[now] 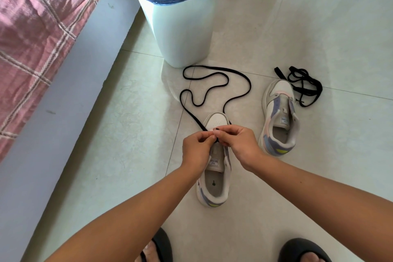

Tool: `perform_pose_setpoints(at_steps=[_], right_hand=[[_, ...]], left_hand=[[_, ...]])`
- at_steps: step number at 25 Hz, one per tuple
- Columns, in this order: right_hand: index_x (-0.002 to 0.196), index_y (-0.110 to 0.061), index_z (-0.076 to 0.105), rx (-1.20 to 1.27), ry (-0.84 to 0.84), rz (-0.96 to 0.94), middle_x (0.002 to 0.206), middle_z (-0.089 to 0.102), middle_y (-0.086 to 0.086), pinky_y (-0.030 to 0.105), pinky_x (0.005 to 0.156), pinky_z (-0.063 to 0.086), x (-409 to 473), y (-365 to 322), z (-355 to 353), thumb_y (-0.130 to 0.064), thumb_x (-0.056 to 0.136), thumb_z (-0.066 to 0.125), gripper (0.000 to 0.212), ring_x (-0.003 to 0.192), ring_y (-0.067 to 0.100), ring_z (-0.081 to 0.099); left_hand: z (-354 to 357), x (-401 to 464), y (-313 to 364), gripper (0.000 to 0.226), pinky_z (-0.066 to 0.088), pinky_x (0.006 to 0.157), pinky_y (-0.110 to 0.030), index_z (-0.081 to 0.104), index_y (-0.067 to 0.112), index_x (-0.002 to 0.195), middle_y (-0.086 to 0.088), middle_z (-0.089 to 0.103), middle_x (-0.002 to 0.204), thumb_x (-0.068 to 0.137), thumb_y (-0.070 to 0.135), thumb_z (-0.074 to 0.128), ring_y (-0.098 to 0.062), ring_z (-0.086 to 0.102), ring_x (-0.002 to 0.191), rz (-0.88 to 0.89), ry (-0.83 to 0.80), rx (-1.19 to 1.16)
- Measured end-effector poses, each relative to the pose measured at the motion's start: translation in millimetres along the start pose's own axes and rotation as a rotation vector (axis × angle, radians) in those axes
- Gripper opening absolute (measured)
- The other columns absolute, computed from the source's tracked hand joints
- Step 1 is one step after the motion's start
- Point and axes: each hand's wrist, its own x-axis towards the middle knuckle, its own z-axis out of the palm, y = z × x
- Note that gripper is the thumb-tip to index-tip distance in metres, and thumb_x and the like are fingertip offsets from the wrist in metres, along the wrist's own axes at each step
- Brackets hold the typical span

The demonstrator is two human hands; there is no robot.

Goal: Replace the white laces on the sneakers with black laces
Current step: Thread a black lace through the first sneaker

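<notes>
- A black lace is pinched by both hands at the front eyelets of the near sneaker, low in the centre of the frame.
- The left hand and the right hand are curled, fingertips met over the lace.
- The rest of that lace is trailed in loops across the floor toward the bin, at top centre.
- A second sneaker, unlaced, is set at centre right.
- Another lace is bunched just beyond its toe.
- Pink checked fabric is seen at upper left.
- Black slippers are worn at the bottom edge.
</notes>
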Motion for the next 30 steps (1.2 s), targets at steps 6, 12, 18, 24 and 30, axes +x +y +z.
perform_pose_setpoints(at_steps=[6,12,18,24,30], right_hand=[[0.082,-0.021,0.066,-0.425,0.000,-0.242,0.081,0.069,-0.006,0.018,0.076,0.048,-8.6,4.7,5.4,-0.011,0.088,0.061,0.013,0.078,0.005,0.063],[0.082,-0.002,0.069,-0.800,0.071,-0.938,0.075,0.069,0.005,0.029,0.064,0.048,-63.5,-6.1,7.6,0.002,0.080,0.063,0.008,0.066,0.022,0.065],[0.089,-0.004,0.065,-0.588,-0.087,-1.185,0.081,0.069,0.008,0.029,0.066,0.053,-140.6,-33.2,7.1,0.005,0.083,0.060,0.012,0.078,0.020,0.067],[0.081,0.002,0.070,-0.622,-0.093,-1.165,0.080,0.070,0.009,0.031,0.067,0.054,-137.3,-34.3,-8.5,-0.013,0.095,0.051,0.029,0.079,0.021,0.068],[0.101,-0.007,0.067,-0.505,-0.300,-1.061,0.099,0.071,0.002,0.028,0.081,0.054,-140.8,-14.9,-15.2,-0.015,0.091,0.060,0.014,0.096,0.014,0.067]], left_hand=[[19.1,-32.2,-24.2,0.078,0.032,0.106,-0.035,0.018,0.010,0.145,-0.004,0.025,0.145,0.086,0.051,0.048,-0.020,0.021,0.139,0.344,-0.048,1.082],[16.7,-26.9,-22.3,0.060,0.047,0.095,-0.032,0.009,0.015,0.149,-0.006,0.004,0.154,0.099,0.024,0.039,-0.016,0.004,0.144,0.212,-0.127,1.076],[11.3,-28.4,-23.8,0.071,0.044,0.093,-0.034,0.021,0.012,0.145,-0.006,0.026,0.146,0.088,0.030,0.059,-0.022,0.034,0.131,0.109,-0.144,0.954],[-6.6,-34.4,10.6,0.046,0.036,0.097,-0.029,0.043,0.011,0.132,-0.010,0.043,0.134,0.092,0.031,0.054,-0.026,0.043,0.125,-0.017,-0.115,0.612],[-27.8,-64.2,67.8,0.040,0.047,0.041,-0.021,0.057,-0.004,0.093,-0.009,0.057,0.069,0.100,0.030,0.036,-0.014,0.054,0.046,-0.667,-0.465,-0.582]])
